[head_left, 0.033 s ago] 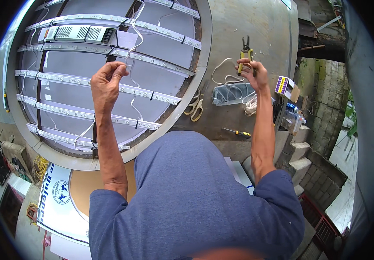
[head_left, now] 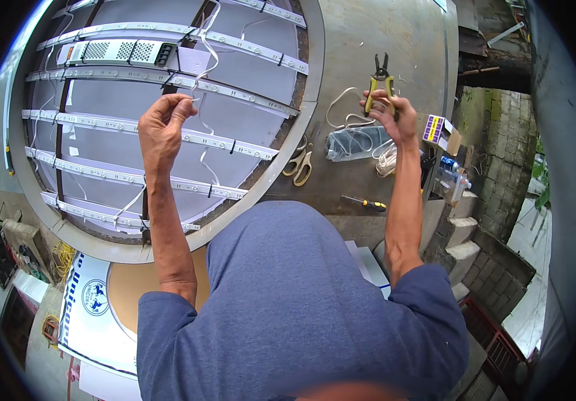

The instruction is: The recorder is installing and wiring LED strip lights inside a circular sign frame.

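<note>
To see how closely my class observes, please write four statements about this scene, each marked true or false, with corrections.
1. The right hand holds yellow-handled pliers. True.
2. The left hand is empty. False: it pinches a thin white wire.
3. A perforated metal box sits within the round frame. True.
4. The scissors lie inside that frame. False: the scissors lie outside, beside its rim.

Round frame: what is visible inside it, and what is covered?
Inside the round frame: light strips, a perforated metal box and white wire pinched by the left hand. That hand and forearm hide parts of the lower strips.
</note>
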`<state>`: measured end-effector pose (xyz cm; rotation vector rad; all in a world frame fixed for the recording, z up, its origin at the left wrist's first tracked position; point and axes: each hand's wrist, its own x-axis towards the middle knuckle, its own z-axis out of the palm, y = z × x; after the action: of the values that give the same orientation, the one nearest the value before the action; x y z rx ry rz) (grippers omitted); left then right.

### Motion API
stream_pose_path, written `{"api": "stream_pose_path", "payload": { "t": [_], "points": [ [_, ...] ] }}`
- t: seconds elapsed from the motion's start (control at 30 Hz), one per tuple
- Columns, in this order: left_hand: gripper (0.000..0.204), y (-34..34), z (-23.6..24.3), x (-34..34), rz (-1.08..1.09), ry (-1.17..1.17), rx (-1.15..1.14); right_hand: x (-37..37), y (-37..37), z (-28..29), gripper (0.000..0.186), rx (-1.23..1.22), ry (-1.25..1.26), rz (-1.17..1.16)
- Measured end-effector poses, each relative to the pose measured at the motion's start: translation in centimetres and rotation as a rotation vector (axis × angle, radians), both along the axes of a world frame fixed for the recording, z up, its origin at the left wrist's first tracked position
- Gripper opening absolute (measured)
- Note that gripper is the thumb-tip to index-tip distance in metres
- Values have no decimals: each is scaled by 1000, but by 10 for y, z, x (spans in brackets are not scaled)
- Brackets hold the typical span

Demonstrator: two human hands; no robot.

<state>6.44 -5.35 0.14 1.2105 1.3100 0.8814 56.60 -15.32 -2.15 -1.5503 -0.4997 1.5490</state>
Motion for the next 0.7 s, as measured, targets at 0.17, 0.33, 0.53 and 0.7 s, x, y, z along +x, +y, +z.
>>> {"api": "stream_pose_path", "payload": {
  "t": [0.17,0.33,0.53,0.7],
  "points": [
    [15,4,0,2,-26,-123,-4,-75,-16,71,44,409,525,-17],
    [17,1,4,7,32,-264,-18,-152,-11,106,40,346,498,105],
    [18,2,0,3,115,-363,-19,-247,7,100,38,152,216,428],
    [16,0,0,-1,194,-444,-20,-287,29,84,39,99,68,620]
  ]
}}
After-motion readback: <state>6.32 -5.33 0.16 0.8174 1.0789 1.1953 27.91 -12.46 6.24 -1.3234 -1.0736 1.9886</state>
